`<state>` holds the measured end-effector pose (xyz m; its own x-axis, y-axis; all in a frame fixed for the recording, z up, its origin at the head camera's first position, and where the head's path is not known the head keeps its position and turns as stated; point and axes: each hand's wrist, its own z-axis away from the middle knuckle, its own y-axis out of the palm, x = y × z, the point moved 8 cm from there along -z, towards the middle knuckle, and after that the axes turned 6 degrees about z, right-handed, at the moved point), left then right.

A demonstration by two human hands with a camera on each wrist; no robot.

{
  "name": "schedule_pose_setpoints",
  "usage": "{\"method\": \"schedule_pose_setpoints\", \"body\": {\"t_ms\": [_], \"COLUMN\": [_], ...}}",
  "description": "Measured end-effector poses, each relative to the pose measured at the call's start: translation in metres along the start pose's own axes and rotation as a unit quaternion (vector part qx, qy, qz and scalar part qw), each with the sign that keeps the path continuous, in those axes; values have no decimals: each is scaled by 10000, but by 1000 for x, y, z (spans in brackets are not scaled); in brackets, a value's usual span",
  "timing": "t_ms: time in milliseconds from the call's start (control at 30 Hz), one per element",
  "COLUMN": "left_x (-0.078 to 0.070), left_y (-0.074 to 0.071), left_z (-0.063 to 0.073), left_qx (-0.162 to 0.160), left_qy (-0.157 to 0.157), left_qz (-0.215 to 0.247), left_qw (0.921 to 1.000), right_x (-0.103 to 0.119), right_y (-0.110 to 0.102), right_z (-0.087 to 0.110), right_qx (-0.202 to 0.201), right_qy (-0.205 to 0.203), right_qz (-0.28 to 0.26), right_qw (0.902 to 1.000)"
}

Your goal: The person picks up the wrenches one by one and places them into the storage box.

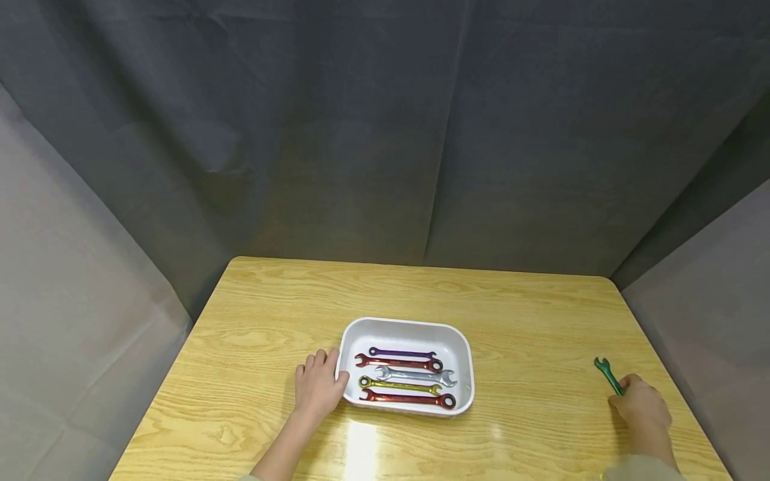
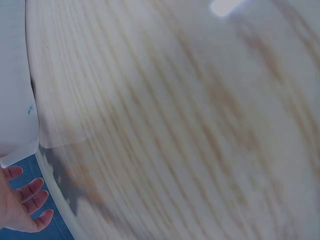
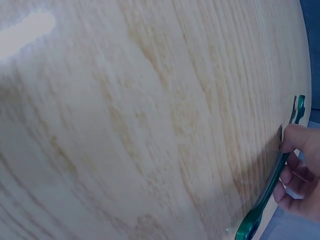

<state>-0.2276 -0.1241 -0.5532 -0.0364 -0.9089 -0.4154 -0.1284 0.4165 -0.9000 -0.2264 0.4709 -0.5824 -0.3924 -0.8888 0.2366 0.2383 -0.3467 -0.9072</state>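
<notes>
A white tray stands on the table with several wrenches lying side by side inside. They are a purple wrench, a silver wrench, a yellow-green wrench and red ones, such as the front red wrench. At the tray's left end is my left hand, thumb at the rim and fingers loosely extended outside it; the left wrist view shows those fingers below the tray wall. Far to the right, my right hand pinches a green wrench by its shaft, low over the table.
The light wood table has rounded back corners. A dark grey curtain hangs behind it. Pale grey panels flank it, the left panel and the right panel, close to the table's sides.
</notes>
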Motion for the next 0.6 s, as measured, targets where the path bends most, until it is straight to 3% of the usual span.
{"method": "schedule_pose_setpoints", "body": {"t_ms": [367,600], "left_x": [0,0], "left_y": [0,0], "left_z": [-1,-1], "left_qx": [-6,-1], "left_qy": [14,20], "left_qz": [11,5], "left_qw": [10000,10000], "right_x": [3,15], "right_y": [-2,-7], "right_z": [6,7], "right_qx": [-58,-294], "right_qy": [-62,-470], "right_qz": [-78,46], "right_qw": [9999,9985]}}
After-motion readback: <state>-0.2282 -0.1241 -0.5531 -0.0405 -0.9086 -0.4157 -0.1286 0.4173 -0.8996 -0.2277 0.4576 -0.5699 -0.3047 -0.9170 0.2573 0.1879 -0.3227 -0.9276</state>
